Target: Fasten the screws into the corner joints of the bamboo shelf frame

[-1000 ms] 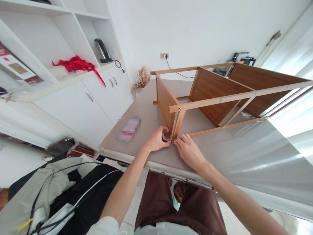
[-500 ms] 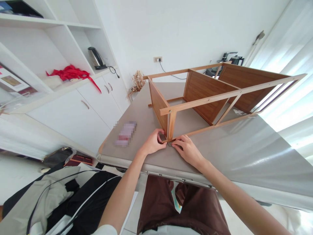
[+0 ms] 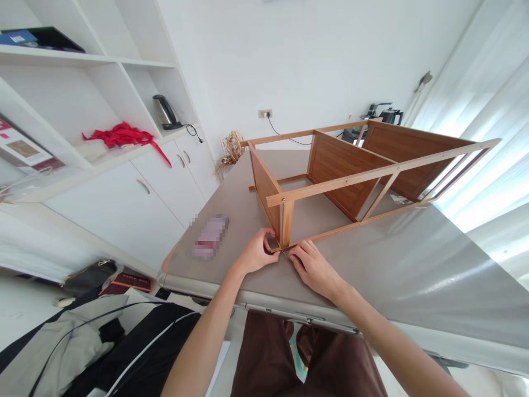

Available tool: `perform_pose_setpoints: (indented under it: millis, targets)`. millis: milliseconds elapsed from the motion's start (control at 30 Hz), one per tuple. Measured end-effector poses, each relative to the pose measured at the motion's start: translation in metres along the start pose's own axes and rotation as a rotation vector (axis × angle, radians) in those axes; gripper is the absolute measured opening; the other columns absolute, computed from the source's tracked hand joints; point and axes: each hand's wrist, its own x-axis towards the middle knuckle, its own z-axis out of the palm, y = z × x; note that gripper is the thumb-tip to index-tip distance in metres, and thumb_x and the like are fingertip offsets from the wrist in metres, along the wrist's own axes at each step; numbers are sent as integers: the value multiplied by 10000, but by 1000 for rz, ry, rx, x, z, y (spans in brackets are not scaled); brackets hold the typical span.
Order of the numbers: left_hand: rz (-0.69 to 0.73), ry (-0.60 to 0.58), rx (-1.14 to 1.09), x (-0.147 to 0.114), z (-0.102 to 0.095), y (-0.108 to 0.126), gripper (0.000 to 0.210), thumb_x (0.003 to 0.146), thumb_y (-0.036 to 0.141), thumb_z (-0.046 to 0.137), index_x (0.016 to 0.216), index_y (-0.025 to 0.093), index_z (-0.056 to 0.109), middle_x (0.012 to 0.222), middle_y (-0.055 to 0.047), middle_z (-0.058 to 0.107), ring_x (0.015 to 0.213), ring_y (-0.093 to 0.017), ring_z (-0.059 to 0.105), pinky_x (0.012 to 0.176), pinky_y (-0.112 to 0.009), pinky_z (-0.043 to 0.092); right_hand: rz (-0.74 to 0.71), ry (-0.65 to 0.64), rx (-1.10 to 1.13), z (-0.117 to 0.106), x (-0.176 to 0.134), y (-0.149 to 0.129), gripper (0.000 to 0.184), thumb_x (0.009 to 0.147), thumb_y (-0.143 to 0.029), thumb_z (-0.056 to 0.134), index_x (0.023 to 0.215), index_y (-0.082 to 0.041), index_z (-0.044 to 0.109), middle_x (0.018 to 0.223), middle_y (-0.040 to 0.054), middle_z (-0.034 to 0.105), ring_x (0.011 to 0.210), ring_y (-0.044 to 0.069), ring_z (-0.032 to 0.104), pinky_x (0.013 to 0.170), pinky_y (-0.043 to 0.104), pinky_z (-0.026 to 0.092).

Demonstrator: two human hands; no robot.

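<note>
A wooden shelf rack (image 3: 318,190) lies on its side on the grey table. My left hand (image 3: 258,253) is closed around the end of the rack's lower near rail, thumb in front and fingers behind. Just to the right of that corner, my right hand (image 3: 316,267) has its fingers pinched close to the joint. A thin bit of metal, which looks like a hex key (image 3: 285,253), shows at its fingertips; most of it is hidden by the fingers.
The grey table (image 3: 397,264) carries a blurred-out flat object (image 3: 210,237) on the left. White shelves hold a kettle (image 3: 166,113) and red ribbon (image 3: 122,135). Dried stalks (image 3: 231,148) stand behind the table. Clothes and cables (image 3: 124,342) lie at lower left.
The view has tilted slightly, so everything sits a little lower. My right fingers have shifted slightly at the joint and are more curled. My left hand keeps its hold on the rack.
</note>
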Motion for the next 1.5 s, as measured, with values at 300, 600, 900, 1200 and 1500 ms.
perform_pose_setpoints:
  millis: [300, 600, 900, 1200, 1500]
  targets:
    - [16, 5, 5, 1, -1, -1, 506, 683, 247, 751, 1133, 204, 525, 690, 64, 513, 642, -130, 543, 665, -268, 440, -13, -59, -9, 6, 3, -2, 226, 1017, -187, 363, 956, -215, 579, 923, 71, 538, 897, 216, 505, 843, 393, 493]
    - [17, 4, -2, 1, -1, -1, 526, 672, 239, 750, 1140, 201, 513, 690, 64, 522, 641, -136, 554, 645, -265, 445, -2, -39, 41, 5, 4, -5, 201, 1013, -180, 382, 960, -213, 574, 949, 76, 558, 923, 224, 501, 858, 405, 487]
    - [23, -7, 20, 0, -1, 0, 538, 661, 219, 736, 1143, 205, 499, 686, 69, 507, 647, -137, 551, 639, -259, 432, -17, -44, -41, 5, 7, -8, 191, 1001, -165, 408, 952, -199, 589, 930, 75, 557, 903, 219, 500, 838, 370, 476]
    - [7, -14, 8, 0, -2, 1, 525, 671, 232, 730, 1139, 202, 495, 697, 65, 503, 658, -136, 552, 643, -259, 437, -45, -103, -346, 2, 14, -16, 189, 974, -150, 459, 875, -185, 615, 873, 78, 560, 848, 225, 493, 795, 359, 438]
    - [12, -12, 1, -1, -3, 1, 520, 667, 224, 727, 1135, 204, 501, 699, 64, 514, 659, -139, 559, 658, -263, 443, 57, -36, -118, 3, 0, 3, 191, 967, -275, 548, 1123, -249, 656, 1073, 75, 616, 1011, 229, 546, 901, 385, 469]
